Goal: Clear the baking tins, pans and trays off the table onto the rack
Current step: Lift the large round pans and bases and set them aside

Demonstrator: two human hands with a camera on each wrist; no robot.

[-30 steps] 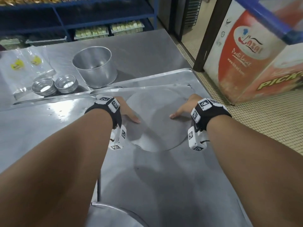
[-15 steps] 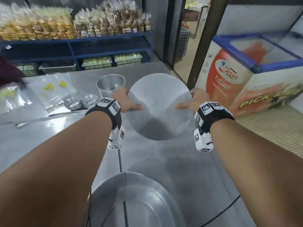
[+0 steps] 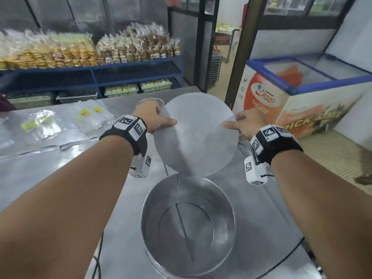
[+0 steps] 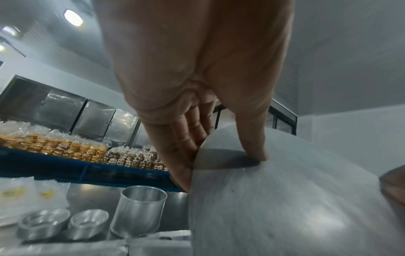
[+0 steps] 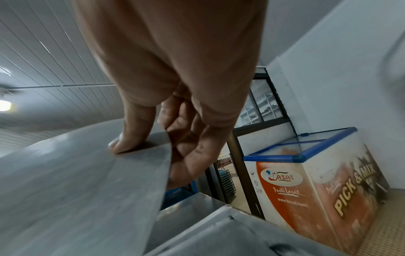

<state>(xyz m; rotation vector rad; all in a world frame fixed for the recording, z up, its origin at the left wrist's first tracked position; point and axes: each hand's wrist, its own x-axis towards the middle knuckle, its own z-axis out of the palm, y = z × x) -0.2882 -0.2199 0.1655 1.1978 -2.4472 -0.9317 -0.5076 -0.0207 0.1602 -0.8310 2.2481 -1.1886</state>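
Above the steel bench, both arms reach forward, the left hand and right hand pinching opposite edges of a round flat metal disc, thumbs on its near face, fingers behind. It tilts up facing the person, hovering over a round cake tin

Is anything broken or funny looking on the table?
The big round tin seems to have no bottom: the table's seam shows through it. Both hands, left hand and right hand, hold a flat metal disc above it, perhaps its loose base. Nothing looks spilled.
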